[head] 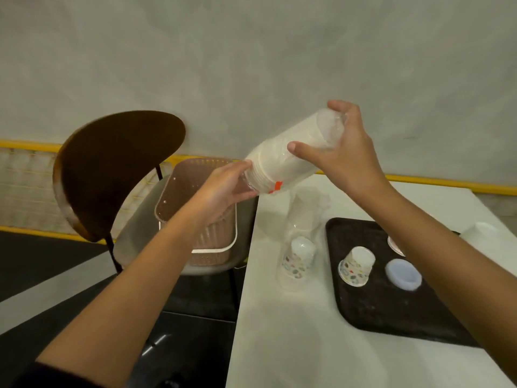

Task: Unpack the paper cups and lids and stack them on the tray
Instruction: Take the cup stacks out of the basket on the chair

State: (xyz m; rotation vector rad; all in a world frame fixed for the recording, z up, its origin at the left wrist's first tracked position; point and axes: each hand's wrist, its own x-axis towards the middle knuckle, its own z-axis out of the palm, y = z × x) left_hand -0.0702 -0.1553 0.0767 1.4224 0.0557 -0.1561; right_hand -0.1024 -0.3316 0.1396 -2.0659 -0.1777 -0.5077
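I hold a clear plastic sleeve of stacked white cups [291, 158] tilted in the air above the table's left edge. My left hand [223, 189] grips its lower end, near an orange tape tab. My right hand [344, 152] grips its upper end. On the black tray [372, 309] an upside-down patterned paper cup [355, 266] stands beside a bluish lid [403, 274]. Left of the tray, on the white table [293, 337], another clear wrapper holds patterned cups [298, 260] upside down.
A brown chair [112, 169] stands left of the table with a slotted plastic basket [201, 219] on its seat. More white items [479, 233] sit past my right forearm, partly hidden. A grey wall is behind.
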